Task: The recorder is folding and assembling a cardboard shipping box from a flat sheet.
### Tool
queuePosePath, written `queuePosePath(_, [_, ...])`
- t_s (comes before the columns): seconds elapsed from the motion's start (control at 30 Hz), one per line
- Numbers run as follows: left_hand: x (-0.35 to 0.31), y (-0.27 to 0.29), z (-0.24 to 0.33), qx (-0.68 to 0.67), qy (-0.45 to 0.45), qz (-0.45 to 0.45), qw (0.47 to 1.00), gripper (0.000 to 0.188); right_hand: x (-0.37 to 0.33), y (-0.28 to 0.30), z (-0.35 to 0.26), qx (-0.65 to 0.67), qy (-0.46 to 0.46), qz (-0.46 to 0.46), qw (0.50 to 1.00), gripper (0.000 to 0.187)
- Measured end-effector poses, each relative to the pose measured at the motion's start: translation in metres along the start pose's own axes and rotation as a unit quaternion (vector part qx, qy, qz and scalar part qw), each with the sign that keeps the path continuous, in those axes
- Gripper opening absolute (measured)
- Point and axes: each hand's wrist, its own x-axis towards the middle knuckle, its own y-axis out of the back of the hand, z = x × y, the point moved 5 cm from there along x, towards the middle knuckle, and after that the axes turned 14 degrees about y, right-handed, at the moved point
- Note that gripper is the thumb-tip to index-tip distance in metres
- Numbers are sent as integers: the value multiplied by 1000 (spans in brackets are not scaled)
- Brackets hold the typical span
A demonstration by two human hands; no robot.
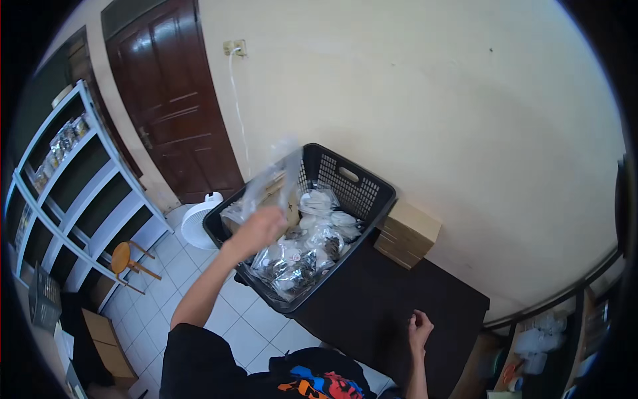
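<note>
My left hand [264, 226] is over the left part of a black plastic crate [379, 193], closed on a clear plastic bag [252, 197]. The bag is lifted and smeared by motion, so its contents do not show clearly. Several clear packets with white and dark items [299, 259] fill the crate below and beside this hand. A brown cardboard piece [286, 199] stands partly hidden behind the bag. Off to the right, my right hand [420, 327] hovers over the black tabletop [392, 292]. Its fingers are curled in, with nothing visible in them.
Brown cardboard boxes [409, 233] are stacked against the wall, right of the crate. A white fan [199, 223] stands on the tiled floor behind the crate. At left are a metal shelf [100, 173] and a wooden stool [123, 258]. Another shelf [531, 332] holds goods at lower right.
</note>
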Motion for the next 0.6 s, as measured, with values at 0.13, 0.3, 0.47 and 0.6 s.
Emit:
queuePosePath(0.13, [-34,-36,-11,162,43,-226,960,34,1,-31,-50,97,15,-11,995,18])
queuePosePath(0.3, [-12,-6,-41,237,94,54,966,54,46,-63,-167,205,96,0,974,16])
queuePosePath(0.47, [25,34,-75,268,137,129,945,72,96,-112,-326,211,257,-107,937,16])
queuePosePath(0.6, [44,40,-116,215,115,122,962,65,138,-206,-410,256,315,-152,901,16])
